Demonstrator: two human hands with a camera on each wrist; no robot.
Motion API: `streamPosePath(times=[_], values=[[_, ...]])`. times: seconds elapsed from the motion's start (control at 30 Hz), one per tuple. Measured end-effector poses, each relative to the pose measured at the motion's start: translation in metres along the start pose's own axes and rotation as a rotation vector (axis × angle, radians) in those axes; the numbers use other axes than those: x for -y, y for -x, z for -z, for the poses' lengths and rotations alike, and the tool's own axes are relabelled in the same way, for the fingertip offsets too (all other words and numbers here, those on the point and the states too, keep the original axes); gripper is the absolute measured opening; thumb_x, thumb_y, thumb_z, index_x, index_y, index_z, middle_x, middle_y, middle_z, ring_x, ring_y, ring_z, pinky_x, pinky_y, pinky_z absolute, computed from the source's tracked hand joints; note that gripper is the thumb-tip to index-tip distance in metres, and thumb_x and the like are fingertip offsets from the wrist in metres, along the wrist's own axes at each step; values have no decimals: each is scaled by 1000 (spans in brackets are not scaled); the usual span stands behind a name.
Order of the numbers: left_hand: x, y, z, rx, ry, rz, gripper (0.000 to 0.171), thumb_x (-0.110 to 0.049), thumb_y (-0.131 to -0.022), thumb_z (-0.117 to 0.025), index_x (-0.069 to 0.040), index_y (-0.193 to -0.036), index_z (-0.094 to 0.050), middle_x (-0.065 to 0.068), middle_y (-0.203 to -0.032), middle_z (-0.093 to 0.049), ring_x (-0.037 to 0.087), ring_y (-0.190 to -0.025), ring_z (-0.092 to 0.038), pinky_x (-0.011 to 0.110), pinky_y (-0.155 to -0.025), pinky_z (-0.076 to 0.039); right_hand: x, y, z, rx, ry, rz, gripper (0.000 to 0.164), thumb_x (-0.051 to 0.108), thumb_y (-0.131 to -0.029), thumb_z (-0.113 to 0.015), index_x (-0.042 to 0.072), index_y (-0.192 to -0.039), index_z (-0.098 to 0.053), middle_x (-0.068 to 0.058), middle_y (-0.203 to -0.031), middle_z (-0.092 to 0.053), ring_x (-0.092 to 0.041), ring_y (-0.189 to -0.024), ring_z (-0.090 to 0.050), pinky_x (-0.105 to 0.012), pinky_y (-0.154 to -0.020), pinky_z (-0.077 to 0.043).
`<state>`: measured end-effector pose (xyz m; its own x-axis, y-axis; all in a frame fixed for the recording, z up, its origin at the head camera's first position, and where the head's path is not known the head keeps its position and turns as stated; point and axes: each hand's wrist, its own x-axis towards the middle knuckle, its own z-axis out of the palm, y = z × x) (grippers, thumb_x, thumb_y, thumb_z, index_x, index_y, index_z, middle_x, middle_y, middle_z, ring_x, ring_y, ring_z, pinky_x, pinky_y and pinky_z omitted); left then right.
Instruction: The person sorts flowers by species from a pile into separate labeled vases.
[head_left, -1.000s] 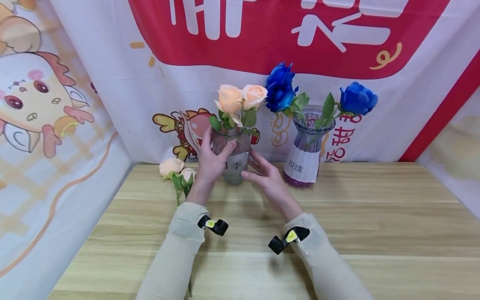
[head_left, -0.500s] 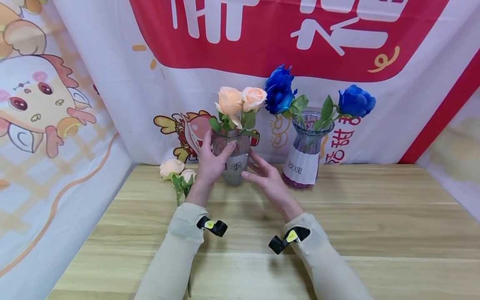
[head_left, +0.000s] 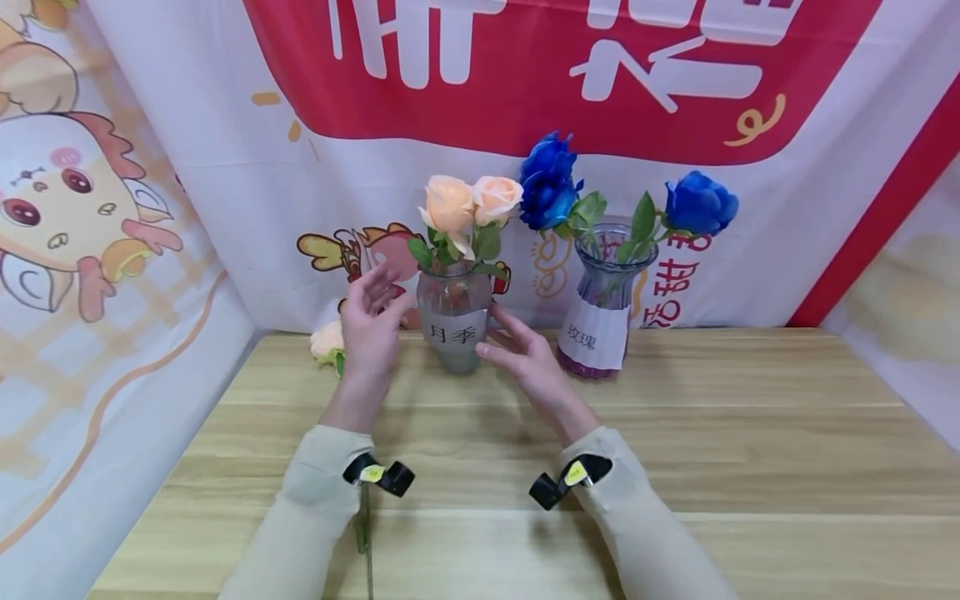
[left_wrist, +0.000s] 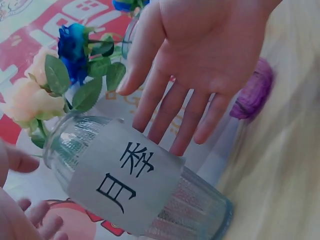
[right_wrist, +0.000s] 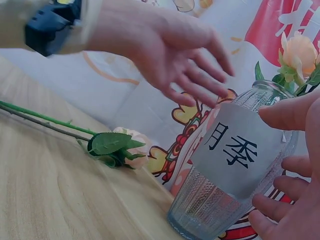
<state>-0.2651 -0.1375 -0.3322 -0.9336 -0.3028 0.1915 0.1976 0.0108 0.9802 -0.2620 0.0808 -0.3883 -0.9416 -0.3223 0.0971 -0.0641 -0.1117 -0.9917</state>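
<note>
A ribbed clear glass vase (head_left: 452,296) with a white label stands upright near the back of the table, bearing peach roses (head_left: 449,204). My left hand (head_left: 371,337) is just left of it, fingers loosely bent and holding nothing. A gap between that hand and the glass shows in the right wrist view. On the vase's other side, my right hand (head_left: 536,360) has its fingers extended beside the glass; whether they touch it I cannot tell. Partly hidden behind my left wrist lie loose peach roses (right_wrist: 132,149) with long green stems (right_wrist: 47,120).
To the right stands a bluish-purple glass vase (head_left: 609,287) with a labelled front and blue roses (head_left: 701,202). A printed cloth (head_left: 360,183) hangs directly behind both vases. The wooden table (head_left: 712,433) extends forward and right.
My left hand has let go of the labelled vase and moved left, so the whole label shows. The right hand has stayed beside the glass. The head view has shifted slightly.
</note>
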Motion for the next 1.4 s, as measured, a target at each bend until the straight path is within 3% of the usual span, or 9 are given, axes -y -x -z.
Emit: streamPosePath(times=[0.1,0.2,0.4,0.57,0.73,0.9,1.1,1.23,1.4], values=[[-2,8,15,-63,59,88,50,-11,-101,-70,-10,-148,-54,6,-143,-67,14,-125,-64,22,-98,-56,0,-1,0,-1,0,3,75,15,-102,-69,15,-167,-33,-2,-176,-31,-29,-161,-34,-51,-131,-33],[-1,16,31,-98,105,158,40,-12,-101,-71,-12,-139,-59,-1,-128,-71,7,-112,-67,17,-87,-57,1,-3,0,-7,4,6,75,15,-102,-69,15,-167,-33,-2,-176,-31,-29,-161,-35,-51,-131,-33],[8,39,65,-113,184,266,32,-7,-101,-70,-13,-132,-62,-10,-111,-72,9,-107,-70,17,-93,-59,-1,-3,-2,-9,13,-3,74,15,-102,-68,16,-167,-34,-2,-175,-32,-29,-161,-35,-51,-131,-34],[24,54,97,-75,86,335,36,-11,-104,-68,-13,-138,-58,-19,-103,-73,3,-103,-69,17,-95,-59,-3,-3,-5,-1,19,-3,74,14,-102,-68,15,-167,-33,-2,-175,-32,-30,-161,-35,-51,-131,-33],[42,62,118,-67,1,393,54,-11,-103,-69,-5,-152,-48,-23,-98,-72,-1,-101,-70,19,-99,-59,-5,-2,-6,2,32,-3,73,14,-102,-69,15,-167,-34,-2,-175,-32,-32,-160,-35,-51,-131,-33],[57,68,133,-1,-85,448,66,-14,-102,-71,0,-159,-39,-22,-105,-70,-3,-101,-70,17,-101,-58,-6,0,-3,-25,30,-28,72,15,-102,-69,17,-166,-36,-1,-175,-34,-34,-160,-35,-52,-131,-34],[67,73,141,87,-53,475,71,-10,-101,-71,7,-160,-35,-14,-111,-74,-2,-101,-73,19,-101,-59,-4,-1,-2,-18,24,-35,70,16,-102,-69,17,-165,-37,-2,-174,-35,-35,-160,-36,-52,-131,-33],[69,73,140,129,-60,470,72,-10,-101,-72,9,-159,-35,-3,-124,-75,-2,-103,-73,20,-101,-59,-4,-2,-1,-20,33,-28,70,15,-102,-69,17,-165,-38,-1,-174,-35,-35,-159,-37,-52,-131,-34],[70,68,136,119,-108,492,71,-8,-97,-76,8,-157,-40,15,-143,-67,-1,-95,-74,20,-95,-62,-4,-1,1,-26,49,-27,70,16,-102,-69,16,-165,-38,-2,-174,-35,-35,-159,-37,-52,-131,-34]])
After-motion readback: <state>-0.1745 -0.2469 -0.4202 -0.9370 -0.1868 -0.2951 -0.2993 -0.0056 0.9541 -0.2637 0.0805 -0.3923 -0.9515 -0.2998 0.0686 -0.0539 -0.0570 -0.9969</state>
